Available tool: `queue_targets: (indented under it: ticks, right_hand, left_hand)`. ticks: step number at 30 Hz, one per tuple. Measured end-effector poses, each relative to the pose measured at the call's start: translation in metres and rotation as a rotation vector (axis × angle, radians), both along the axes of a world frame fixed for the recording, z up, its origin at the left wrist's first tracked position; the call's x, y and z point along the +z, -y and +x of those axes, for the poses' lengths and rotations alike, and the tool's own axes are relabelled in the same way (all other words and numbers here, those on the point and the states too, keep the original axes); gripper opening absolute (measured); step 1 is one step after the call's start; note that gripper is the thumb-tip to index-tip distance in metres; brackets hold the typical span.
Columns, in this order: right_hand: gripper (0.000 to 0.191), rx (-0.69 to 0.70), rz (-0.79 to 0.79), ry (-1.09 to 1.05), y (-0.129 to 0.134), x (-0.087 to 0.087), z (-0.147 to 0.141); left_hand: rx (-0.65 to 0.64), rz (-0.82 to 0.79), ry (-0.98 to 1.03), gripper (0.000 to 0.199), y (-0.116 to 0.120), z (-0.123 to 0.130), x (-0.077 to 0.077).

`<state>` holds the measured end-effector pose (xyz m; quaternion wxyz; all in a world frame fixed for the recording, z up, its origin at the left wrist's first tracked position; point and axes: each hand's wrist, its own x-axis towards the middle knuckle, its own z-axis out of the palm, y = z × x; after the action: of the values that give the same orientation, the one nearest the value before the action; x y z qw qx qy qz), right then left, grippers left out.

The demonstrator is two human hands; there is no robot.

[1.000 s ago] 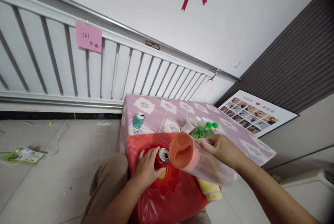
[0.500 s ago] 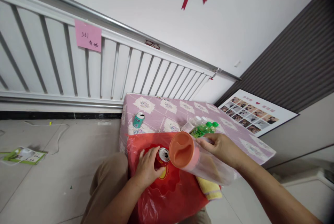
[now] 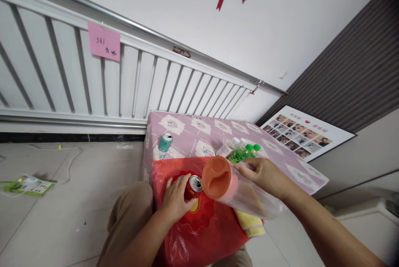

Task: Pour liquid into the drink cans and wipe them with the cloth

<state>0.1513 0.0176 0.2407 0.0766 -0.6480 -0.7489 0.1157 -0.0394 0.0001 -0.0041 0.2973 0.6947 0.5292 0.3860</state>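
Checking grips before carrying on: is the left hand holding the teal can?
No, the left hand is curled around the red can; the teal can stands apart, untouched.

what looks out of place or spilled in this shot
No spill or damage shows. The pitcher is tilted, but the right hand is holding it that way. The oddest thing is what looks like glasses up along the top of the radiator, an unusual spot for them.
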Motion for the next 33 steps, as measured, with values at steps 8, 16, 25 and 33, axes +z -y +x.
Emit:
queue_targets:
  ticks: [8,16,25,33]
  right_hand:
    - [0.047,-0.02,0.007,0.006,0.0016,0.0009,-0.002]
    - [0.047,-0.007,0.005,-0.006,0.0005,0.0013,-0.0005]
    - [0.047,-0.036,-0.008,0.019,0.0025,0.004,-0.0037]
    - [0.047,-0.032,-0.008,0.033,0.0019,0.0042,-0.0035]
  left_hand:
    - [0.002,-0.004,-0.008,0.076,0.0001,-0.0006,0.0011]
    - [-0.006,-0.005,-0.004,0.075,0.0,-0.0011,0.0007]
    - [-0.002,-0.002,-0.005,0.075,0.0005,-0.0014,0.0002]
    - [-0.011,-0.012,-0.008,0.075,0.0002,-0.0018,0.0008]
